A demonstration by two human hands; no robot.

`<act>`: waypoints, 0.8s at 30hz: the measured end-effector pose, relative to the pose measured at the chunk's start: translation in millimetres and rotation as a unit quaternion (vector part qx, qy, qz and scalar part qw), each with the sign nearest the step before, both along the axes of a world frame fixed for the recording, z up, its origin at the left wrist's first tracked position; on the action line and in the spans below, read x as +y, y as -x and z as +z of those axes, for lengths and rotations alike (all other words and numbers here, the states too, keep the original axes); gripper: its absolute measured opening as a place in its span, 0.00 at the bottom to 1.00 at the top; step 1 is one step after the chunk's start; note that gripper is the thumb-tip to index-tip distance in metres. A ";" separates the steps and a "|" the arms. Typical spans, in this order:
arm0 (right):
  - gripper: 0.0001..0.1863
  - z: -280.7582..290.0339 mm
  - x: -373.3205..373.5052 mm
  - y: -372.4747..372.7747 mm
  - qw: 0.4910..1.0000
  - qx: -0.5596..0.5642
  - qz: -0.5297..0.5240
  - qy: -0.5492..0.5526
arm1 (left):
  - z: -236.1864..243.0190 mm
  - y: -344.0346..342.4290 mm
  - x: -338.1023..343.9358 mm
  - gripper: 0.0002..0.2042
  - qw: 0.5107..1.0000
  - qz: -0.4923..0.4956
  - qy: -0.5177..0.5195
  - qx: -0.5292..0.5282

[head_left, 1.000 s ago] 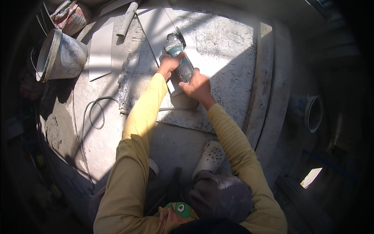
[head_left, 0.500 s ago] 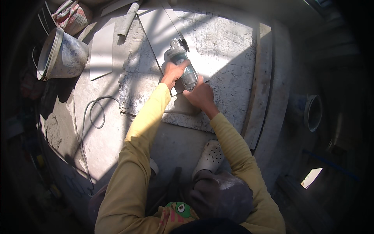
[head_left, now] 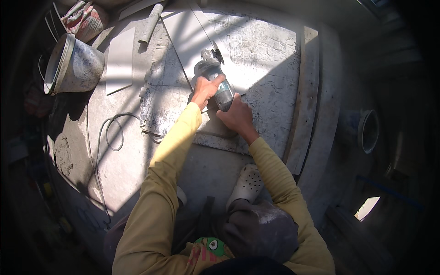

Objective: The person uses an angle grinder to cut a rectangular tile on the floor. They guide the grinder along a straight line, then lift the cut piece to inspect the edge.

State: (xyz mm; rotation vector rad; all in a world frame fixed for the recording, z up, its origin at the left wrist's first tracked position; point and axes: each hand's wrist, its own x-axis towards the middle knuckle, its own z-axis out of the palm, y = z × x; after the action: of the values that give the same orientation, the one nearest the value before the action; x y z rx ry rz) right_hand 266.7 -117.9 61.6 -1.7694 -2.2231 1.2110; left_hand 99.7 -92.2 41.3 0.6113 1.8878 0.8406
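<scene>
My left hand [head_left: 205, 89] is closed round the body of a teal and grey angle grinder [head_left: 211, 68]. My right hand [head_left: 236, 114] grips its rear end. The grinder's disc [head_left: 218, 52], on the tool's right side, lies over a long light tile [head_left: 181, 36], which rests on a scuffed, white-spattered board [head_left: 270, 55]; whether the disc touches the tile I cannot tell. A dark cord [head_left: 120, 133] loops on the floor left of my forearms.
A spattered bucket [head_left: 85, 66], crumpled sack [head_left: 85, 20], another tile piece [head_left: 119, 62] and a grey tube [head_left: 150, 25] lie at upper left. Long planks [head_left: 302, 101] and another bucket [head_left: 369, 130] are at right. My shoe [head_left: 245, 183] is below the board.
Both hands and the grinder have moved back toward me and slightly right along the tile, by a smaller amount in the last half second. The surrounding things stay put.
</scene>
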 end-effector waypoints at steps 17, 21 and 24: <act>0.36 -0.2 -3.0 -1.6 1.000 0.016 -0.004 -0.010 | 5.8 -2.3 -1.7 0.27 1.000 0.006 -0.012 -0.007; 0.34 -1.2 4.5 6.3 1.000 0.004 -0.009 -0.003 | -1.3 6.0 6.9 0.29 1.000 0.021 -0.010 -0.014; 0.35 -4.7 8.2 11.6 0.999 0.021 -0.019 -0.037 | -14.6 11.4 15.4 0.31 0.999 0.038 -0.020 -0.026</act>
State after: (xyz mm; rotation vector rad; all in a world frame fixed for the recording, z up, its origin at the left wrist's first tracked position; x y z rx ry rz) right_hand 255.1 -109.7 56.9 -1.7332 -2.1721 1.1335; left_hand 88.3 -76.8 26.7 0.5399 1.8605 0.9379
